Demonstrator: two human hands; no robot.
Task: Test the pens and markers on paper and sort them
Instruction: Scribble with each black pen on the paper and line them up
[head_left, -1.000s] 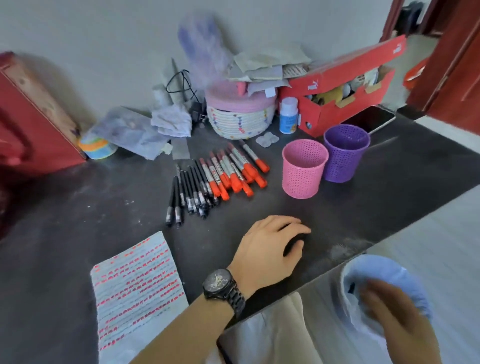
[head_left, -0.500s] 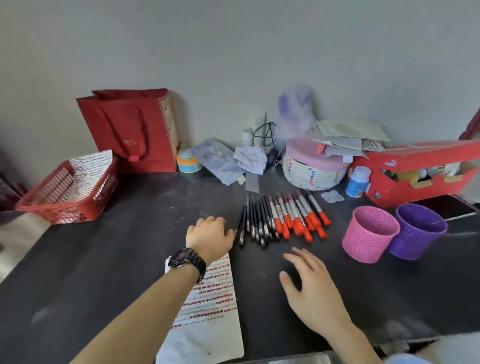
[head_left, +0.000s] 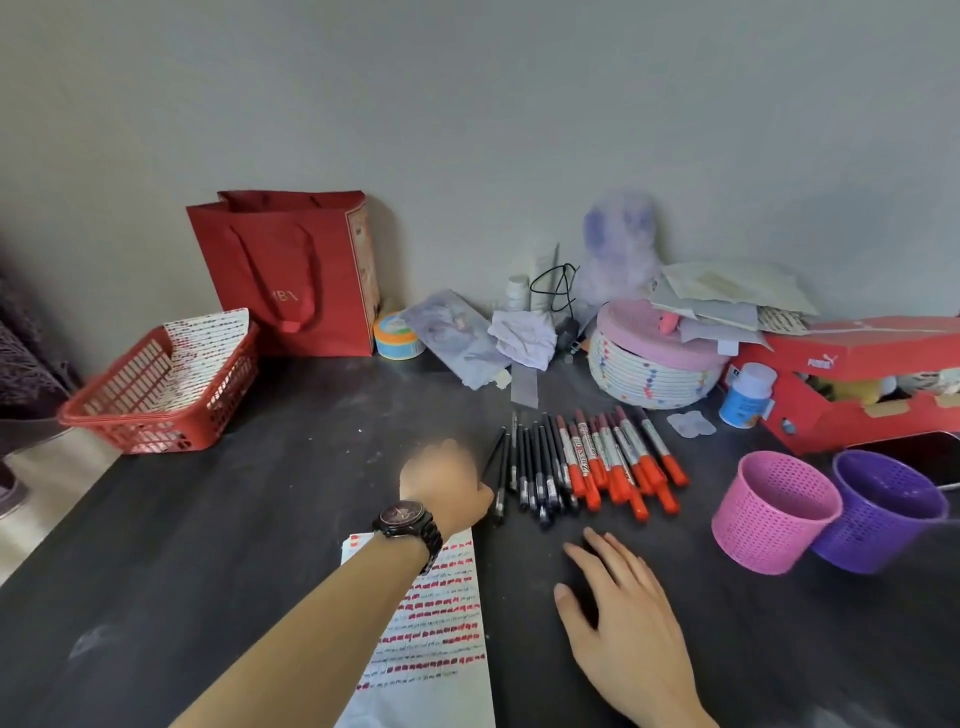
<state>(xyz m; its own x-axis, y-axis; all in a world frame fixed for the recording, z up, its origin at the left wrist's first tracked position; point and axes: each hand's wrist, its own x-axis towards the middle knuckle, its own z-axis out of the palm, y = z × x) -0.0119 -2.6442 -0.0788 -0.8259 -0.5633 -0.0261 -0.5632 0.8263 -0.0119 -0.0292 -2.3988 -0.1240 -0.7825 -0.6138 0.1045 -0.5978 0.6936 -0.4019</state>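
Several black pens (head_left: 535, 467) and several red-capped markers (head_left: 618, 457) lie side by side on the dark table (head_left: 260, 519). A paper sheet (head_left: 447, 623) filled with rows of red marks lies at the near edge, partly under my left forearm. My left hand (head_left: 444, 486), blurred and wearing a watch, hovers with curled fingers right at the leftmost black pens; a grip on one is hidden. My right hand (head_left: 618, 623) is spread flat, low over the table, nearer me than the markers and holding nothing. A pink mesh cup (head_left: 774, 512) and a purple mesh cup (head_left: 883, 514) stand at the right.
A red basket (head_left: 156, 405) holding marked paper stands at the far left beside a red gift bag (head_left: 291, 275). Along the wall are a woven round box (head_left: 654, 374), a small bottle (head_left: 745, 395), a red shoe box (head_left: 857, 384) and a phone (head_left: 919, 452).
The view swung up and left from the table edge. My left hand went from the front edge to the black pens. My right hand came up onto the table.
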